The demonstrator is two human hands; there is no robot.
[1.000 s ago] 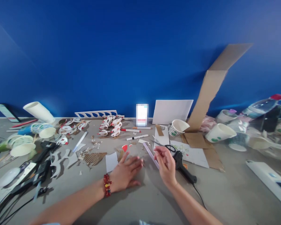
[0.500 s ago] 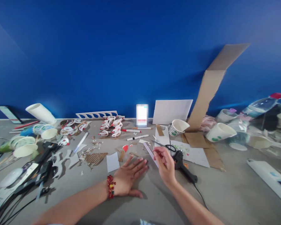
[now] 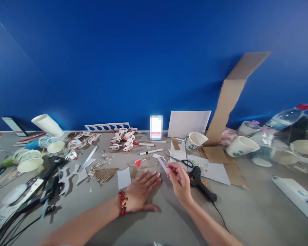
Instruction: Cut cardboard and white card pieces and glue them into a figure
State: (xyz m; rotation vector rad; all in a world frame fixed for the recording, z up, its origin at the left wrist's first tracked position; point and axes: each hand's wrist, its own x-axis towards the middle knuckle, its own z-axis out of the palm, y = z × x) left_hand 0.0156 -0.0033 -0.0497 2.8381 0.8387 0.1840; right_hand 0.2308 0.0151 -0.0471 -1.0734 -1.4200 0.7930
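Note:
My left hand [image 3: 141,194], with a red bead bracelet [image 3: 122,203] at the wrist, lies flat, palm down, on the grey table, its fingers spread and nothing in it. To its right my right hand [image 3: 179,181] is raised a little, fingers closed on a thin pale lilac strip [image 3: 162,164] that points up and left. A white card [image 3: 124,178] lies just beyond my left hand, near a red heart-shaped piece [image 3: 138,163]. Black scissors [image 3: 187,163] and a black glue gun [image 3: 202,184] lie right of my right hand.
White bird-like cutouts [image 3: 122,140] are piled at the back, by a lit phone [image 3: 156,128]. Pens, cardboard scraps [image 3: 106,174] and a patterned paper cup [image 3: 195,140] lie about. Cups and cables crowd the left; a bottle [image 3: 284,116] and a white power strip [image 3: 295,194] are at right.
The view has shifted slightly. My right hand still grips the strip, its fingers a little nearer the strip's far end. My left hand stays flat on the table.

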